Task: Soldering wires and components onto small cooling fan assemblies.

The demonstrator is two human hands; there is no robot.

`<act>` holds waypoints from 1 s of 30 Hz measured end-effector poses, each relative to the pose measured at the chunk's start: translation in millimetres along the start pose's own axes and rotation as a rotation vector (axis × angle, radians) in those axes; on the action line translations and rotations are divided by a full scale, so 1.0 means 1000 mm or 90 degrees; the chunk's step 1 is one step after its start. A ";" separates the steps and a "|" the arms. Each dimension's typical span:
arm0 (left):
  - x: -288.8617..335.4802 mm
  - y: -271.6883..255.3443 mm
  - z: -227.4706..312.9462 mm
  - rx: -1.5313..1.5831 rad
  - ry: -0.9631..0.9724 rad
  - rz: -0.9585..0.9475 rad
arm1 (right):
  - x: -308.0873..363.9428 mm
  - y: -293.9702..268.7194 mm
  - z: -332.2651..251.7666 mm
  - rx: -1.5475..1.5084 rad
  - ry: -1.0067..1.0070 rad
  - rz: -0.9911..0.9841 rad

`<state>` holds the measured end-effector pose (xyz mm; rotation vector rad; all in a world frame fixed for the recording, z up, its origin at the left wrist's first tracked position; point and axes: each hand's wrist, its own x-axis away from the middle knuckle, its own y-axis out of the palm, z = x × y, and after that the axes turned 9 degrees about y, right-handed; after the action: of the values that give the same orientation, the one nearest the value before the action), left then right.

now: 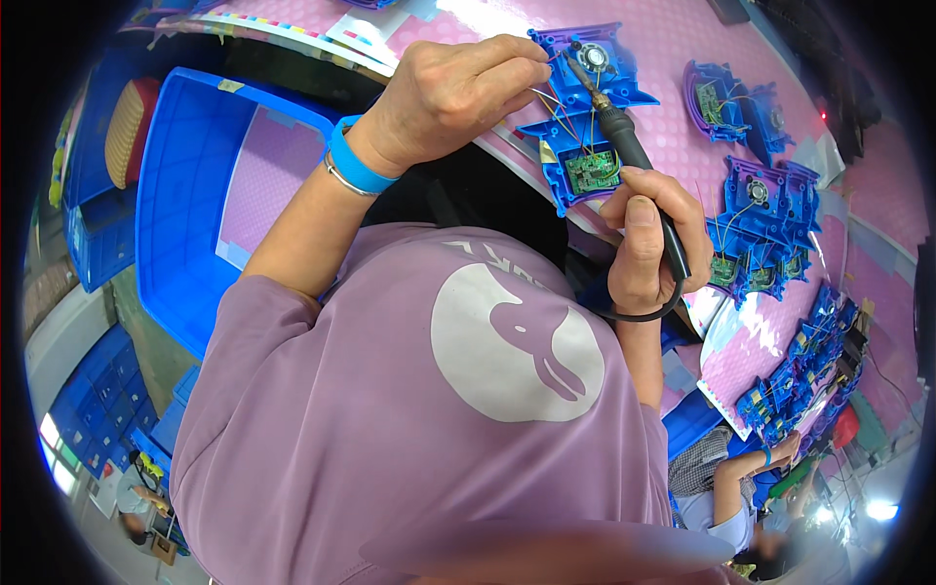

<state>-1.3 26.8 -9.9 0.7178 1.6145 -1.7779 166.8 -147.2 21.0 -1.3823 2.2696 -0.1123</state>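
Note:
My right hand [658, 234] is wrapped round the dark handle of a soldering iron [624, 136], its cord running down past the wrist. The iron's metal tip points up and left, next to a round silver speaker [593, 58] set in a blue plastic housing [561, 44]. My left hand [463, 97] is pinched at the left edge of that housing, with a thin wire at its fingertips. Below the speaker part lies another blue shell with a green circuit board [593, 173]. Several thin wires link the two parts. Whether the tip touches metal cannot be made out.
More blue housings with boards and speakers [759, 192] lie to the right on the pink table mat [673, 39]. Farther along is a pile of blue housings [809, 361]. A blue bin [180, 214] stands at left. A co-worker's arm [731, 478] shows at lower right.

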 end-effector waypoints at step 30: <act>0.005 -0.012 0.010 0.018 0.007 -0.023 | 0.006 -0.005 -0.001 -0.046 -0.021 0.037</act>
<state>-13.6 17.0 -5.0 0.7166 1.6211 -1.8296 168.3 -154.9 20.8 -1.3427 2.3041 0.0115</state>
